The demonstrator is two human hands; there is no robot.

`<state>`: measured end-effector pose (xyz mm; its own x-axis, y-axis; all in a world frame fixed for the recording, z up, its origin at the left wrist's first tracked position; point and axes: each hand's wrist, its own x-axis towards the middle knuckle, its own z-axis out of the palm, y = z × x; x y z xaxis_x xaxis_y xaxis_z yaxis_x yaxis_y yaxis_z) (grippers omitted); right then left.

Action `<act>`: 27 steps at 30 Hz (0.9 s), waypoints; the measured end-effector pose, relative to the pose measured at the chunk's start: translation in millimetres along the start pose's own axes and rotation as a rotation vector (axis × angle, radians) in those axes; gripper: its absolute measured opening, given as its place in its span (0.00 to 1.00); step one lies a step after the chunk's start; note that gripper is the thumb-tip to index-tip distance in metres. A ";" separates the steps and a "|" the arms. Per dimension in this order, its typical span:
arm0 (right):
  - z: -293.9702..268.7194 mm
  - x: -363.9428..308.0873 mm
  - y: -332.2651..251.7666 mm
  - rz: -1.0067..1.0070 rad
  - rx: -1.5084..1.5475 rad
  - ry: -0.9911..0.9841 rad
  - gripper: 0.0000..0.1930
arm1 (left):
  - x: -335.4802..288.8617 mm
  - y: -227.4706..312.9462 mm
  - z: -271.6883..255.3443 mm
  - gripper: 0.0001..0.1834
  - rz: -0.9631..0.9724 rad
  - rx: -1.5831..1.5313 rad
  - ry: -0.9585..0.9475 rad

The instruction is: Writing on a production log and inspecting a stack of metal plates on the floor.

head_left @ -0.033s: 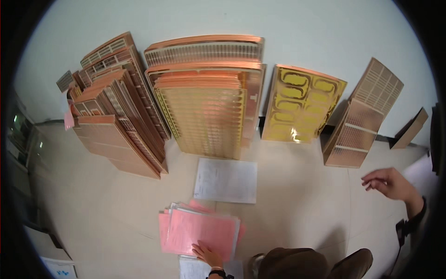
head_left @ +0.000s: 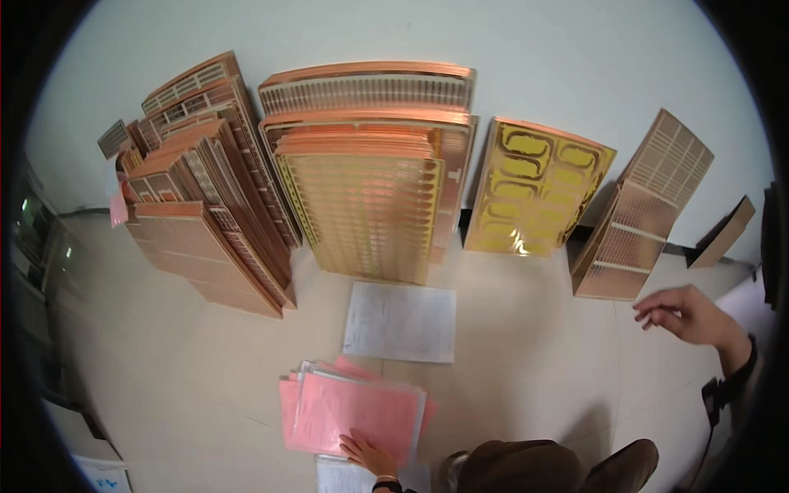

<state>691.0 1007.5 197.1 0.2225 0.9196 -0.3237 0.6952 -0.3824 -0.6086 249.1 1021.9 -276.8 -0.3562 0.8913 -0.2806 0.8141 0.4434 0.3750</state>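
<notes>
My left hand [head_left: 370,453] lies with its fingers spread on a loose stack of pink sheets [head_left: 353,411], some of them in clear sleeves, on the floor. Under the near edge of the stack, part of a white printed sheet [head_left: 341,474] shows. Beyond the stack lies another white sheet in a sleeve [head_left: 400,322]. Off to the right, my right hand [head_left: 686,316] hangs in the air, fingers loosely bent and nothing visible in them. It is nearest to the leaning patterned copper-coloured panels [head_left: 620,238].
Along the wall lean a thick row of copper-coloured panels [head_left: 205,255] at left, a tall central stack with a yellowish front panel [head_left: 357,218], and a yellow-patterned panel [head_left: 538,193]. A small brown panel [head_left: 723,234] leans far right. My knees [head_left: 518,468] are at the lower edge.
My right hand has shifted slightly up and to the left. My left hand stays on the pink sheets. The whole view has moved a little.
</notes>
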 end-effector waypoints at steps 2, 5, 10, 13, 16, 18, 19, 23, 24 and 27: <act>9.7 55.8 -60.8 -0.093 -0.173 -0.130 0.12 | -2.8 -5.1 -1.2 0.30 -0.069 0.030 0.014; 24.6 103.4 -106.9 -0.158 -0.322 -0.205 0.13 | -6.9 18.2 10.5 0.25 0.054 0.211 0.222; 41.3 186.5 -74.1 0.043 -0.388 -0.186 0.14 | -4.9 13.7 -4.0 0.30 0.079 0.128 0.078; 24.7 214.7 -18.3 0.156 -0.554 -0.126 0.15 | -4.4 22.4 -7.7 0.29 0.080 0.089 0.082; -5.3 224.6 51.5 0.233 -0.584 0.010 0.16 | -3.5 17.3 6.9 0.29 0.089 0.085 0.100; -23.8 224.0 82.5 0.233 -0.681 0.046 0.16 | -2.9 20.1 5.0 0.29 0.086 0.076 0.122; -28.4 224.9 92.8 0.215 -0.776 0.073 0.16 | -2.7 22.2 3.5 0.29 0.099 0.084 0.119; -54.7 235.3 125.3 0.200 -0.697 0.168 0.17 | -3.6 26.2 3.3 0.30 0.089 0.144 0.150; -59.4 241.6 134.5 0.139 -0.696 0.187 0.19 | -3.7 24.6 3.5 0.30 0.091 0.178 0.170; -76.5 264.9 151.3 0.079 -0.715 0.298 0.23 | -5.3 27.4 3.4 0.30 0.145 0.212 0.196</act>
<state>907.4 1200.1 74.7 0.3935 0.9161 -0.0770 0.9191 -0.3901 0.0557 274.8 1029.0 -268.0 -0.2948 0.9540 -0.0543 0.9328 0.2996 0.2004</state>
